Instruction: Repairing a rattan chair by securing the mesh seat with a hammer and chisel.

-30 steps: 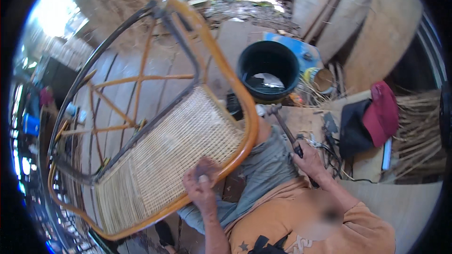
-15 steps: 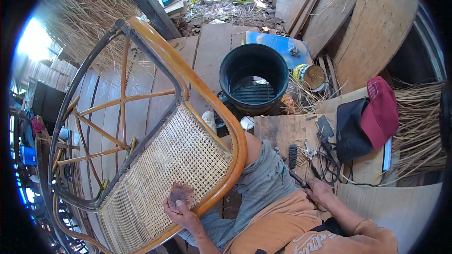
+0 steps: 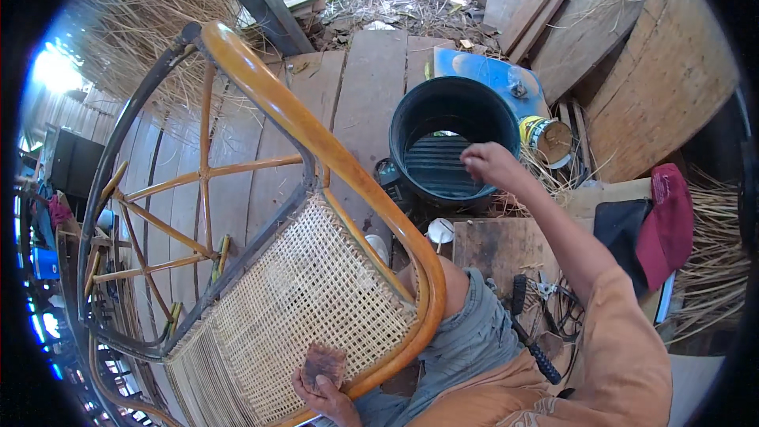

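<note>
My left hand (image 3: 328, 399) grips a worn, dark brown square piece (image 3: 324, 364), perhaps sandpaper or leather, against the woven cane panel (image 3: 292, 285) of a rattan chair (image 3: 348, 154) that leans across my lap. Its polished frame curves round the panel. Over the right rim of a dark, round bucket (image 3: 403, 119), my right hand (image 3: 494, 166) hangs with its fingers curled; whether something small is in them cannot be made out. A hammer-like tool with a black ribbed grip (image 3: 541, 360) lies by my right thigh, apart from the hand.
Pliers (image 3: 545, 289) and cords lie on a wooden board (image 3: 490, 249) at my right. Beyond are a maroon and black cap (image 3: 668, 225), a tin (image 3: 549, 142) and a blue sheet (image 3: 474, 67). A small white cup (image 3: 440, 231) stands near the bucket.
My right hand has left the tool's handle beside my thigh and moved forward to the bucket. The left hand stays on the panel with the brown piece. The view has shifted slightly.
</note>
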### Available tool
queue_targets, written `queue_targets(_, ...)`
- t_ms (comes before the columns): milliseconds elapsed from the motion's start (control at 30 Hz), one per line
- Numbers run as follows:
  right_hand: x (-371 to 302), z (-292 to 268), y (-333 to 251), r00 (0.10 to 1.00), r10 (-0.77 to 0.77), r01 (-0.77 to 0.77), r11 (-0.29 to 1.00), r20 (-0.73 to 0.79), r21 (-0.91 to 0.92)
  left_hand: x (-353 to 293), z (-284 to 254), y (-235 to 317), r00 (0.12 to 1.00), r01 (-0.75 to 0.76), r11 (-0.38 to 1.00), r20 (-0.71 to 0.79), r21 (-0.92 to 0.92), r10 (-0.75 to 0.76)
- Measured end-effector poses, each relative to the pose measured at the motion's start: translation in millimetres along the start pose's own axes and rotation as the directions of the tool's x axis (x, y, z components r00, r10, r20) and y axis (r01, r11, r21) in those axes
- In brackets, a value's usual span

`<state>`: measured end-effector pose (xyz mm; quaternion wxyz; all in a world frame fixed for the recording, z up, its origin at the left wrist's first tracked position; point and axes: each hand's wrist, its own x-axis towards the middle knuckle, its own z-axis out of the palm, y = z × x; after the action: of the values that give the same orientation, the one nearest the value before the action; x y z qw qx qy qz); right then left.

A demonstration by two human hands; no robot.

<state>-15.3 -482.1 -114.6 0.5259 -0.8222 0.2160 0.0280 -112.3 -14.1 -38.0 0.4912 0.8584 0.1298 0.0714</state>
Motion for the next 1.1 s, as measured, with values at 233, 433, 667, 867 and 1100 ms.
queue_targets(233,107,36,89,0.907,0.360,-0.202,0.827,0.217,-0.525,3,15,23,0.988,0.152,0.966,-0.002,0.208,-0.155)
queue_targets(433,99,19,52,0.962,0.034,-0.010,0.996,-0.269,0.091,7,13,21,0.988,0.146,0.902,-0.016,0.407,-0.153)
queue_targets(667,-20,-82,91,0.682,0.261,0.211,0.824,-0.683,0.525,11,37,45,0.968,0.245,0.932,-0.120,0.269,-0.220)
queue_targets(867,-10,-45,156,0.806,0.542,-0.589,0.774,0.239,0.231,6,37,49,0.969,0.232,0.947,-0.143,0.221,-0.204)
queue_targets(1100,19,-7,215,0.876,0.435,-0.456,0.888,0.207,0.063,9,32,25,0.976,0.167,0.964,-0.177,0.207,-0.131)
